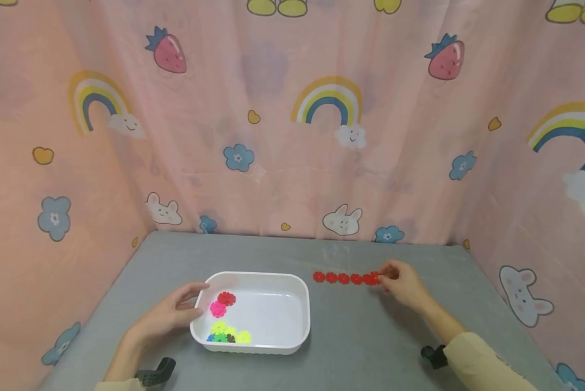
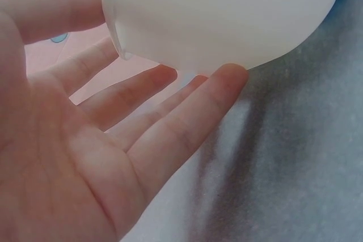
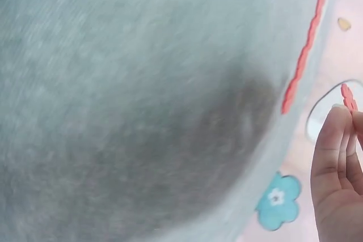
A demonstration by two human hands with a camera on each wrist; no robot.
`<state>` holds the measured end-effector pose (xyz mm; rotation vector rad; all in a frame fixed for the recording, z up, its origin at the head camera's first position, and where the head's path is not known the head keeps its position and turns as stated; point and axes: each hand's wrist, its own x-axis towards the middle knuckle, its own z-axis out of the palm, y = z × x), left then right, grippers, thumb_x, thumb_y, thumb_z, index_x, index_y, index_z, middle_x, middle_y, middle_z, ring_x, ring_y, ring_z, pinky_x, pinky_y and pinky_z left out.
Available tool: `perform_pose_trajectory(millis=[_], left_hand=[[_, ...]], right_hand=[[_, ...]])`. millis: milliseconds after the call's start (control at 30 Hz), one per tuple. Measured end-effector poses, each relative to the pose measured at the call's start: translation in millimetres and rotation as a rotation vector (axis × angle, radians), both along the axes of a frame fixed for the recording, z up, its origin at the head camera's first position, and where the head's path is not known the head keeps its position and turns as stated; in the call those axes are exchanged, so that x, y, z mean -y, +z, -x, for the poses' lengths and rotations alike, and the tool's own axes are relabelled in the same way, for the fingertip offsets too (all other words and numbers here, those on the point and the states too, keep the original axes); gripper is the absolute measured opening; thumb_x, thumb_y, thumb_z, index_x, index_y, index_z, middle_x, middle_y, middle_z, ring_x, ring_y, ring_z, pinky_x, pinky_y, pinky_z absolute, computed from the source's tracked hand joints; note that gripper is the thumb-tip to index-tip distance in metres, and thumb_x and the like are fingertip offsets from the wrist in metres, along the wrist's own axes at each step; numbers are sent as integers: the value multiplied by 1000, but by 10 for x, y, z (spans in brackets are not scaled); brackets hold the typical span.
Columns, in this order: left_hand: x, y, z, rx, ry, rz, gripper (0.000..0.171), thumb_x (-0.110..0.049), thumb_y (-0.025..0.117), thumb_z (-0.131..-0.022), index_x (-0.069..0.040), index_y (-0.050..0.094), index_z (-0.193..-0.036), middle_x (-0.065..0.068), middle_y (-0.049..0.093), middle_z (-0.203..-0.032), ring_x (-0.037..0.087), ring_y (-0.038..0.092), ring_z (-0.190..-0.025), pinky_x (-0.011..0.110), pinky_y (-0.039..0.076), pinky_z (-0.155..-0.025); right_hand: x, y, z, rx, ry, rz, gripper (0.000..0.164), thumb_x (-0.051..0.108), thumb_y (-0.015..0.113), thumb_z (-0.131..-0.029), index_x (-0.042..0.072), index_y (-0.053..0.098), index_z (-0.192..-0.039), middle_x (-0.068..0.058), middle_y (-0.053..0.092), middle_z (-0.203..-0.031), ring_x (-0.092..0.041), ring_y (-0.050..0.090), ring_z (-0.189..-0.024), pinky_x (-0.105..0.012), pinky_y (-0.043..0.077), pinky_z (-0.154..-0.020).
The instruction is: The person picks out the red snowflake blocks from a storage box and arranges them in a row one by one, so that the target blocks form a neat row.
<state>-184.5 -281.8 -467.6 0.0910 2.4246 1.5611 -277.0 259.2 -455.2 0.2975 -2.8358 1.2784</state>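
My left hand [image 1: 167,315] is at the left end of a white plastic tray [image 1: 272,279], its fingers spread. In the left wrist view, the fairly straight fingers [image 2: 187,134] touch the tray's rim and outer wall [image 2: 204,21]. The right hand [image 1: 407,285] pinches a red snowflake disc [image 3: 348,98] between thumb and fingertips, raised above the table at the right end of a row. That row of several red snowflake discs [image 1: 343,278] lies flat on the table. Inside the tray, red, pink, yellow, green, blue and dark discs [image 1: 219,328] gather toward the left.
The grey table [image 1: 360,342] is enclosed by a pink printed curtain [image 1: 282,190] at the back and sides. A black band [image 1: 157,372] is on the left wrist, and a black piece [image 1: 434,357] shows at the right wrist.
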Motion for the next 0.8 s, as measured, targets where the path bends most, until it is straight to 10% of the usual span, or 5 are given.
perform_pose_trajectory(millis=[800], left_hand=[[-4, 25, -6, 10, 6, -1, 66, -29, 74, -92, -14, 46, -150, 19, 35, -159, 51, 31, -145, 60, 46, -104]], right_hand=[[-193, -299, 269, 118, -141, -17, 15, 5, 63, -97, -9, 61, -102, -11, 67, -78, -17, 65, -64, -34, 60, -58]])
